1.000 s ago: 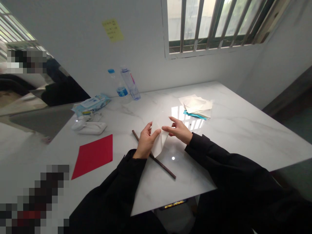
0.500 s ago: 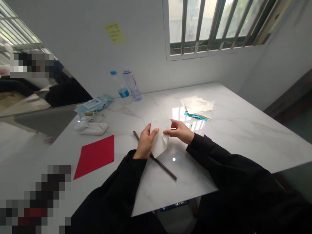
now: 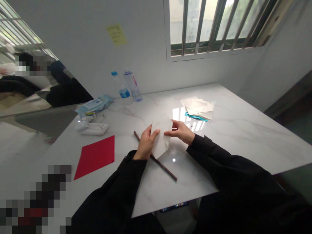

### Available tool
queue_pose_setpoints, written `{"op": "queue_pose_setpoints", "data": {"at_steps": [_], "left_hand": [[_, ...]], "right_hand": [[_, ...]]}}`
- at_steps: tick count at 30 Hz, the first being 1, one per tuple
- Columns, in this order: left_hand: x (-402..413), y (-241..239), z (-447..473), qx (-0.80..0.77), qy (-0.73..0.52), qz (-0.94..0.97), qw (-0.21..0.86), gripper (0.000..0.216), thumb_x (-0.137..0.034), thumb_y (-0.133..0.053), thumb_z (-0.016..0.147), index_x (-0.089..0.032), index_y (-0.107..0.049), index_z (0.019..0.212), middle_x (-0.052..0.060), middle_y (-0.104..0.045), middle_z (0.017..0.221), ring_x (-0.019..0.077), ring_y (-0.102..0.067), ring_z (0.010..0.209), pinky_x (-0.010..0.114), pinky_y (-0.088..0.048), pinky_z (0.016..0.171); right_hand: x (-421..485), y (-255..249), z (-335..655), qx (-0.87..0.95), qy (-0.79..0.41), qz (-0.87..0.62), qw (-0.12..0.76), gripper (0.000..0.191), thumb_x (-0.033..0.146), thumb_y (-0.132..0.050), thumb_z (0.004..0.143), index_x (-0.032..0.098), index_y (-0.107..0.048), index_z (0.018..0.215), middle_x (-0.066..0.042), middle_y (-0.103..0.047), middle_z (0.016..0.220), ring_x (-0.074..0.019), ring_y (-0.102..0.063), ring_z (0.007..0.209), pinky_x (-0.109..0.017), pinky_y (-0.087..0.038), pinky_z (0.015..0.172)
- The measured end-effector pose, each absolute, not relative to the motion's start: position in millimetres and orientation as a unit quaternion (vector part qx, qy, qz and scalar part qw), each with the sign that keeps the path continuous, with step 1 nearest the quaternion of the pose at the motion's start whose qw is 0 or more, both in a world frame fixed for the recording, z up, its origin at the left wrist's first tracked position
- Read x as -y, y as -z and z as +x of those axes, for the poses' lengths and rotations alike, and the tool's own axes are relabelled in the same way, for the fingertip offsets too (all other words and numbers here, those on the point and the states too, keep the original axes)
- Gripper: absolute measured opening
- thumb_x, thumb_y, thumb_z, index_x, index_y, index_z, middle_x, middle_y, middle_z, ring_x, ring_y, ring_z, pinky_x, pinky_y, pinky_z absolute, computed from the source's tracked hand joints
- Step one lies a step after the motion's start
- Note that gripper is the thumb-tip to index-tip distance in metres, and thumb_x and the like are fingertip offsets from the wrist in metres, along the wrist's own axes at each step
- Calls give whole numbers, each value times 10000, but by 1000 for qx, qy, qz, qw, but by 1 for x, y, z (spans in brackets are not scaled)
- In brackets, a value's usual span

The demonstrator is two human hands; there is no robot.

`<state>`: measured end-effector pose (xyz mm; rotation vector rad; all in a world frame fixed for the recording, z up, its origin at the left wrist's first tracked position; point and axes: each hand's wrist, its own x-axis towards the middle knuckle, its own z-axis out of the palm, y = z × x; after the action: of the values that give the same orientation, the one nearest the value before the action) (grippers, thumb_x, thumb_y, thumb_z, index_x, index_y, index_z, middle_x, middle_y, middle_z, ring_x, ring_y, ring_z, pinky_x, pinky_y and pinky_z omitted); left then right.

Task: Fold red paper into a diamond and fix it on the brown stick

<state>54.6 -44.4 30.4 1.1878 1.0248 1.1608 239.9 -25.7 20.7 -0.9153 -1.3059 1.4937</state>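
Observation:
Between my hands is a folded piece of white paper (image 3: 161, 139), held up over the table. My left hand (image 3: 145, 143) grips its left edge, thumb on the near face and fingers behind. On the right edge, my right hand (image 3: 180, 131) pinches the paper between thumb and fingers, close to a small folded flap. Beneath the paper and my left hand, a thin dark brown stick (image 3: 165, 169) lies slantwise on the tabletop. A red sheet of paper (image 3: 96, 157) rests flat to the left of my left hand.
A pile of cream paper (image 3: 198, 107) with a blue sheet (image 3: 195, 116) under it lies at the back right. Two plastic bottles (image 3: 133, 86) stand by the wall. A wipes pack (image 3: 94, 104) and a white device with a cable (image 3: 95, 129) sit at the left.
Both hands keep their hold on the white paper, with the flap looking slightly flatter against it. The stick and the red sheet have stayed where they were.

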Motion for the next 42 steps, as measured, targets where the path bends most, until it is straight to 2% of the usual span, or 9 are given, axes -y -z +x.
{"op": "queue_pose_setpoints", "data": {"at_steps": [9, 17, 20, 23, 26, 29, 33, 42], "left_hand": [[44, -28, 53, -439, -478, 552, 523, 560, -473, -762, 841, -157, -683, 1296, 96, -775, 1106, 266, -714, 940, 303, -535, 744], [45, -28, 52, -444, -477, 558, 514, 495, -441, -788, 803, -158, -713, 1203, 75, -770, 1044, 244, -691, 869, 299, -512, 734], [44, -28, 52, -447, -482, 554, 511, 486, -442, -793, 796, -159, -715, 1183, 75, -770, 1035, 246, -692, 870, 301, -517, 735], [44, -26, 53, -447, -490, 550, 507, 486, -434, -790, 794, -160, -708, 1187, 78, -770, 1043, 251, -700, 888, 306, -525, 744], [45, -25, 54, -454, -502, 544, 497, 472, -429, -784, 798, -158, -701, 1176, 88, -768, 1071, 256, -705, 922, 311, -533, 765], [47, -23, 56, -459, -510, 540, 487, 440, -429, -773, 814, -157, -703, 1152, 93, -764, 1097, 256, -703, 957, 312, -536, 793], [48, -23, 57, -455, -509, 538, 495, 445, -445, -780, 807, -160, -707, 1141, 82, -769, 1068, 248, -706, 911, 315, -539, 785], [46, -23, 57, -462, -511, 523, 503, 453, -461, -793, 798, -158, -712, 1125, 79, -779, 1037, 247, -712, 885, 296, -537, 733]], "right_hand": [[25, -27, 243, 536, -608, -372, 452, 595, 279, -914, 617, 168, -710, 1165, -68, -780, 1018, -219, -716, 923, -335, -586, 802], [26, -28, 245, 537, -615, -365, 447, 561, 288, -905, 629, 178, -719, 1146, -62, -778, 1051, -221, -712, 947, -337, -576, 833], [26, -28, 245, 538, -614, -370, 443, 559, 308, -901, 641, 184, -718, 1155, -52, -775, 1020, -204, -701, 898, -302, -556, 761], [27, -26, 243, 545, -603, -385, 437, 491, 357, -871, 696, 180, -728, 1132, -48, -761, 984, -160, -660, 797, -242, -477, 627], [28, -21, 240, 545, -602, -389, 434, 425, 394, -855, 731, 181, -742, 1082, -47, -757, 962, -134, -632, 738, -227, -439, 587], [30, -17, 236, 520, -618, -390, 442, 416, 389, -870, 722, 190, -745, 1064, -49, -768, 975, -149, -668, 773, -240, -491, 628], [31, -14, 232, 475, -657, -365, 457, 455, 362, -901, 687, 203, -739, 1081, -60, -783, 1055, -190, -724, 867, -290, -576, 722], [33, -16, 231, 463, -662, -372, 458, 484, 325, -920, 649, 192, -722, 1070, -73, -781, 1070, -205, -734, 897, -303, -598, 737]]}}
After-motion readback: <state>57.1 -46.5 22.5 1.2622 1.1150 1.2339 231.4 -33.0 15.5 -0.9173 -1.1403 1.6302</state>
